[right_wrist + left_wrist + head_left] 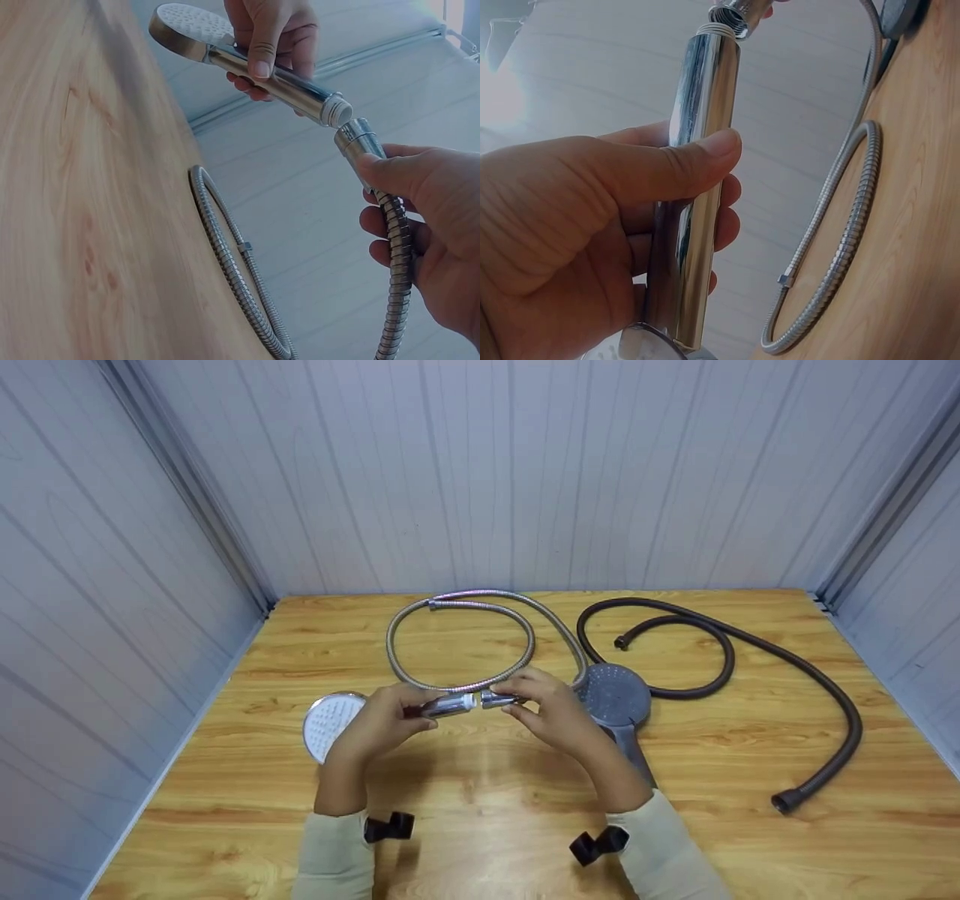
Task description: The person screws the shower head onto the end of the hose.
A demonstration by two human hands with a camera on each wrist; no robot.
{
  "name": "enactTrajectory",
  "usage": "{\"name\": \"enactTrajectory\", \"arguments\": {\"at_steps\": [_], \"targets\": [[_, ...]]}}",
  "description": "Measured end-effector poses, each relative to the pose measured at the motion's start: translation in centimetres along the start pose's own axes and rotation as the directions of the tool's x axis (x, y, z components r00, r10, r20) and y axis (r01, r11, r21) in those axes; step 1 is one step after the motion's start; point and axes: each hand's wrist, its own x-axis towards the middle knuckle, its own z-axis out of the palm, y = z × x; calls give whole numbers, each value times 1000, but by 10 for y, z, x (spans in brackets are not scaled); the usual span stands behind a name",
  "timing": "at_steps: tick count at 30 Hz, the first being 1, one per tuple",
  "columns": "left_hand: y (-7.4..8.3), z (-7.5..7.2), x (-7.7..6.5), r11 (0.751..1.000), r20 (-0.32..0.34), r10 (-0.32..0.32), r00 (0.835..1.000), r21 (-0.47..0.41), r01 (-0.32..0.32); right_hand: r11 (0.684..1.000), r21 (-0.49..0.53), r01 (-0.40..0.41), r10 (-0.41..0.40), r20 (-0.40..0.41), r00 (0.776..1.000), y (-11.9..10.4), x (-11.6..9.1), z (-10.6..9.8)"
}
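Note:
My left hand (384, 720) grips the chrome handle of a shower head (330, 726) with a white nozzle face. White threads (716, 30) show at the handle's end in the left wrist view. In my right hand (546, 709) I hold the chrome end fitting (358, 142) of a silver metal shower hose (397, 300), thumb on one side and fingers curled behind. The fitting's open mouth sits right at the threaded end, tilted against it, with a narrow gap in the head view. The rest of the hose loops over the table behind my hands.
A grey shower head (615, 697) lies just right of my right hand, its handle partly behind my forearm. A dark hose (795, 656) curls over the right of the wooden table (480, 840). Pale panel walls (480, 472) stand at the back and sides.

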Motion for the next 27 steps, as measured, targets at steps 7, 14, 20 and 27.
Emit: {"name": "enactTrajectory", "arguments": {"at_steps": [7, 14, 20, 27], "targets": [[1, 3, 2, 1000, 16, 2, 1000, 25, -2, 995, -97, 35, -36, -6, 999, -3, 0, 1], [4, 5, 2, 998, 36, -34, 999, 63, 32, 985, -168, 39, -35, 22, 999, -6, 0, 2], [3, 7, 4, 995, 42, -22, 999, 95, 18, 979, -195, 52, -47, 32, 998, -8, 1, 1], [5, 10, 4, 994, 48, -49, 998, 97, 44, 971, -229, 71, -66, 29, 997, -9, 0, 2]]}}
